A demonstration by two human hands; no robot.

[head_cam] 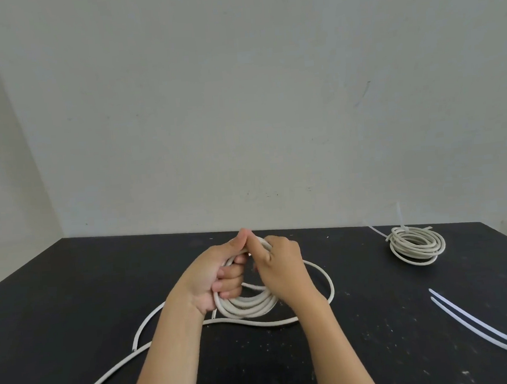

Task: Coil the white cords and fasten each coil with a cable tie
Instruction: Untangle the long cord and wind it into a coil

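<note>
A partly wound coil of white cord [248,306] stands upright on the black table [73,294] in the middle. My left hand [219,278] grips the coil's left side, fingers curled through its loops. My right hand [281,265] grips the top right of the same coil, fingers curled over the strands. A loose length of the cord [327,276] loops out to the right and trails back across the table to the lower left. A finished coil [416,245] with a cable tie [401,219] sticking up lies at the far right.
Two loose white cable ties [477,326] lie on the table at the right, near the edge. Another cord end [144,325] curves at the left of the coil. A pale wall stands right behind the table.
</note>
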